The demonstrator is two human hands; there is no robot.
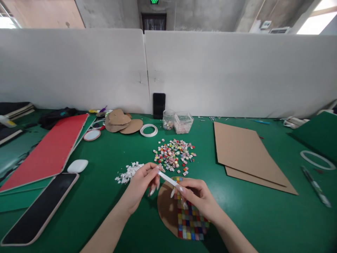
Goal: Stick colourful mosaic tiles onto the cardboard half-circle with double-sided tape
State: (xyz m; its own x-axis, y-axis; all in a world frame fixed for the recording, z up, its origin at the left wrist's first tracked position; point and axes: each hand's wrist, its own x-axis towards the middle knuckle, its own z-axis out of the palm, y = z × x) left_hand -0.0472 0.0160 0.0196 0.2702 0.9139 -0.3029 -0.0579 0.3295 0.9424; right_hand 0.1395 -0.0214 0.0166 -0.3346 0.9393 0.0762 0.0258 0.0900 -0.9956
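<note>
My left hand (143,182) and my right hand (200,196) together hold a thin white strip (168,179) stretched between their fingertips, just above a round cardboard disc (165,211). Rows of small coloured square tiles (190,221) cover the disc's right part, partly hidden under my right hand. Beyond the hands lies a loose heap of coloured tiles (174,154). A small pile of white paper bits (128,173) sits to the left of my left hand.
On the green table (105,196) lie a phone (39,209), a white oval case (77,166), a red board (50,149), cardboard sheets (246,154), tape rings (149,130) (317,160), two clear tile containers (178,122), cardboard discs (122,123) and a pen (316,186). White partitions stand behind.
</note>
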